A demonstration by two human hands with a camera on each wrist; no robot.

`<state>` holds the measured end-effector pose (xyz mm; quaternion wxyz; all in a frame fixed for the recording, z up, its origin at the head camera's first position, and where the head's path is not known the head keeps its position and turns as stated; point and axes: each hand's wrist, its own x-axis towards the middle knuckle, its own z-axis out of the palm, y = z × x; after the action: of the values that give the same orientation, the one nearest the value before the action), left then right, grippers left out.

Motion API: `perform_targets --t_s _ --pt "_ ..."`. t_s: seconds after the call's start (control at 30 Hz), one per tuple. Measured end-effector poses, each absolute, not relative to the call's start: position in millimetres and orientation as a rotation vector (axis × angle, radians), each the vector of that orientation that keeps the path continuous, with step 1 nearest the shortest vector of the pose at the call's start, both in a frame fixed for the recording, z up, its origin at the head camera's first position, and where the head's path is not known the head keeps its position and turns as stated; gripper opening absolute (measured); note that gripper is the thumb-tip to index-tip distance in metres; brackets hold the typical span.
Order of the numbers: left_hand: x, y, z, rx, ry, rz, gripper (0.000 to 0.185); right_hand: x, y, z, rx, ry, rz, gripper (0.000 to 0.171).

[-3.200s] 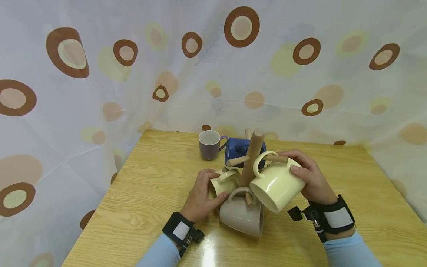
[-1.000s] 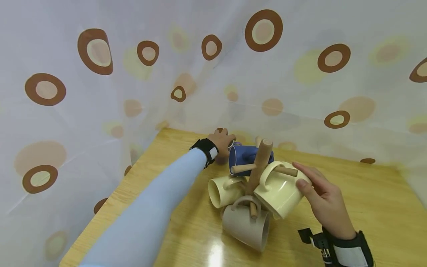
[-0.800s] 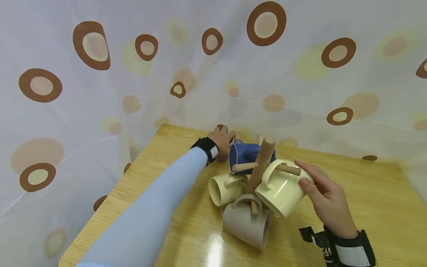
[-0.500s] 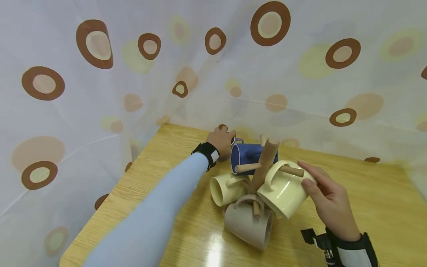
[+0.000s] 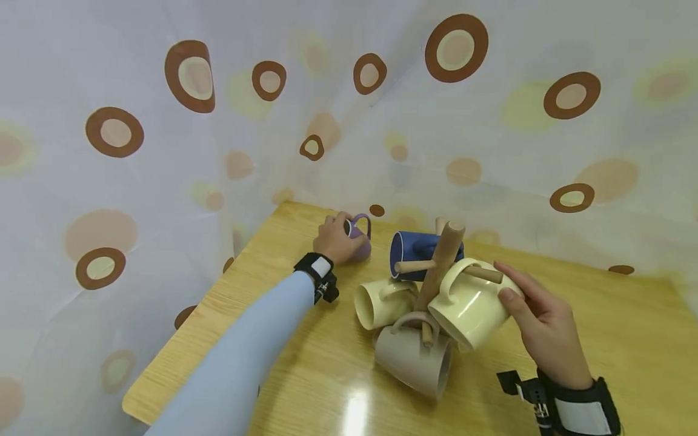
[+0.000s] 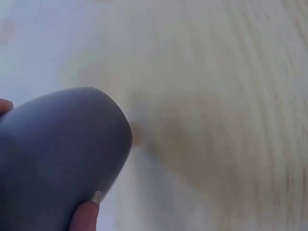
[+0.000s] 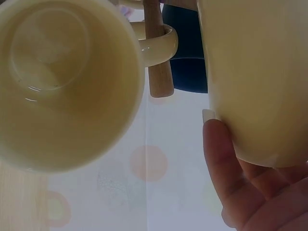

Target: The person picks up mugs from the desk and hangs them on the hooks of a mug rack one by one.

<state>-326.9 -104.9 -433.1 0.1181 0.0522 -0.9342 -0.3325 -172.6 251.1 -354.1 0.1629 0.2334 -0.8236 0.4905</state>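
Our left hand (image 5: 334, 241) has pulled back from beside the blue mug (image 5: 410, 253) and now grips the purple mug (image 5: 357, 235), tipped and apparently lifted off the desk (image 5: 627, 321). A second ago that hand was still reaching at the far edge, close against the blue one; now there is a clear gap between them. We judge the purple mug is picked up and free to go to the rack (image 5: 440, 264), which has the other mugs on it already.

In the left wrist view the purple mug (image 6: 57, 159) fills the left side, with a fingertip under it and blurred wood behind.

Our right hand (image 5: 540, 321) has barely shifted: thumb and straight fingers rest on the big cream mug (image 5: 473, 307), steadying it on its peg, not wrapped round it. The right wrist view shows the thumb pressed on that mug's wall (image 7: 255, 72).

Materials:
- The rack is plain wood, a round leaning post with round pegs.
- All the mugs are glazed ceramic, smooth and shiny, with loop handles.
- The small cream mug (image 5: 377, 301) and the taupe mug (image 5: 414, 357) hang mouth outward.
- The blue mug has a pale rim.
- The desk is glossy light wood grain with a glare spot.
- The curtain (image 5: 163, 121) is thin white fabric with brown and yellow rings.
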Motion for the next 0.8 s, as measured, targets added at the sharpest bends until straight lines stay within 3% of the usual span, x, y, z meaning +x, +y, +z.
perform_targets --t_s 0.13,0.27,0.57,0.8 --pt "-297 -122 -417 0.153 -2.487 -1.519 0.057 -169 255 -359 0.648 -2.369 1.401 0.043" --pt "-255 -134 -382 -0.099 -2.268 -1.903 0.050 -168 256 -359 0.647 -2.372 1.409 0.044" --pt "-163 -120 -331 -0.793 -2.239 -2.063 0.067 -168 255 -355 0.676 -2.362 1.413 0.044" --pt "-148 -91 -322 -0.921 -2.297 -1.954 0.056 -168 255 -352 0.657 -2.366 1.404 0.044"
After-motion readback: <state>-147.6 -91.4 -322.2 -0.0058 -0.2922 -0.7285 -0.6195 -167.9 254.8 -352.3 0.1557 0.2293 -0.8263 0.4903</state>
